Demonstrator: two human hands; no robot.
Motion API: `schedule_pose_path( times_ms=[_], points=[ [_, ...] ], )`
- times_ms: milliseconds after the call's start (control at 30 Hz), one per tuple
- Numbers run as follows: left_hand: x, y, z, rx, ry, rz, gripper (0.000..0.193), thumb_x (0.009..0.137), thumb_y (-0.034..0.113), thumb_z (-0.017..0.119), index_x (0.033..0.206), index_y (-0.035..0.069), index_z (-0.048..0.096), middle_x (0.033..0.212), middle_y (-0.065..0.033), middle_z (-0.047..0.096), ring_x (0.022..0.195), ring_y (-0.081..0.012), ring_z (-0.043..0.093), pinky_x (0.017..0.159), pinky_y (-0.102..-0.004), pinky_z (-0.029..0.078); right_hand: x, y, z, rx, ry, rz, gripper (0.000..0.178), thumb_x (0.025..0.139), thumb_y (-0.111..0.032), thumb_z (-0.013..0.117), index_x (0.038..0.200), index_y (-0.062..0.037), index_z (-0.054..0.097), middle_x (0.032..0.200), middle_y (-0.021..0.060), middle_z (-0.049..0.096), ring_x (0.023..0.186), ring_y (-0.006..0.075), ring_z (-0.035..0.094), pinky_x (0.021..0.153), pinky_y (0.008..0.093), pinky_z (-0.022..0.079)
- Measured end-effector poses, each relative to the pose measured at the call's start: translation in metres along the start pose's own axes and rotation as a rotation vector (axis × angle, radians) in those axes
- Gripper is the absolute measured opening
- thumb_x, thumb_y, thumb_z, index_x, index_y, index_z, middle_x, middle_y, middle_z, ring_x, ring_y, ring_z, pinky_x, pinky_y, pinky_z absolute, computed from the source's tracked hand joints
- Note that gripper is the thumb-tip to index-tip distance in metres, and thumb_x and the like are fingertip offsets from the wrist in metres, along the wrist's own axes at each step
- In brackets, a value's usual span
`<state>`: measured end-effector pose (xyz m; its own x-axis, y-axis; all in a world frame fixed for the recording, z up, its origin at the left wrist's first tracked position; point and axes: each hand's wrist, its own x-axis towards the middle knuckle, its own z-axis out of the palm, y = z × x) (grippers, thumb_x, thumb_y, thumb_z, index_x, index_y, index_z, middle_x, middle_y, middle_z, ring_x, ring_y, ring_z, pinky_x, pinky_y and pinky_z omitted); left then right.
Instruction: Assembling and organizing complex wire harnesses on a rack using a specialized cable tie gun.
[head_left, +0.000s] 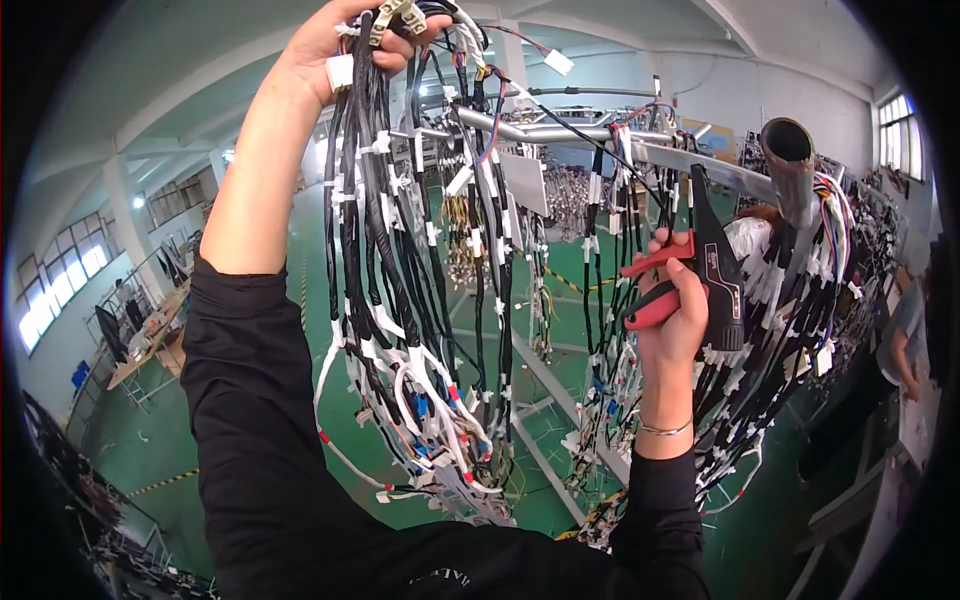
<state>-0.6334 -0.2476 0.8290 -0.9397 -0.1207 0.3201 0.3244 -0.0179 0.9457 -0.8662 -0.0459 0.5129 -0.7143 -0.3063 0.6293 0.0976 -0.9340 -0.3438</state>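
Note:
My left hand (322,55) is raised high at the top, its fingers closed round the upper end of a wire harness (372,215). The harness hangs down in many black-taped strands with white tags, and white, red and blue connectors show at its lower end. Cream connectors (398,18) sit by my left fingers. On the right, my right hand (672,318) grips a black and red cable tie gun (722,275) by its red handle and trigger. Its narrow nose points up beside a metal rail, close to black hanging wires.
A metal rack with a horizontal rail (560,131) and an open round tube end (788,150) stands ahead. More harnesses (800,320) hang thickly at the right. A person (905,330) stands at the far right; a worktable (150,345) is at the left over green floor.

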Motion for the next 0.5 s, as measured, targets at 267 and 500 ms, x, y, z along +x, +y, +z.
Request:
schedule_pose_path(
  times_ms=[267, 500],
  points=[
    [0.029, -0.015, -0.005, 0.05, 0.021, 0.017, 0.03, 0.096, 0.018, 0.054, 0.103, -0.01, 0.06, 0.109, -0.0253, 0.066, 0.053, -0.0139, 0.053, 0.048, -0.0287, 0.043, -0.004, 0.001, -0.005, 0.011, 0.067, -0.003, 0.035, 0.092, -0.01, 0.057, 0.126, -0.0027, 0.054, 0.128, 0.0116, 0.059, 0.114, 0.0207, 0.056, 0.103, 0.0426, 0.043],
    [0.053, -0.038, 0.012, 0.005, -0.007, -0.002, 0.027, 0.096, 0.018, 0.055, 0.104, -0.008, 0.059, 0.106, -0.0234, 0.066, 0.057, -0.015, 0.054, 0.047, -0.0284, 0.043, -0.007, 0.0, -0.014, -0.179, 0.118, -0.139, 0.035, 0.088, -0.006, 0.058, 0.123, -0.0036, 0.058, 0.124, 0.0129, 0.062, 0.114, 0.0202, 0.057, 0.103, 0.0354, 0.04]
  ],
)
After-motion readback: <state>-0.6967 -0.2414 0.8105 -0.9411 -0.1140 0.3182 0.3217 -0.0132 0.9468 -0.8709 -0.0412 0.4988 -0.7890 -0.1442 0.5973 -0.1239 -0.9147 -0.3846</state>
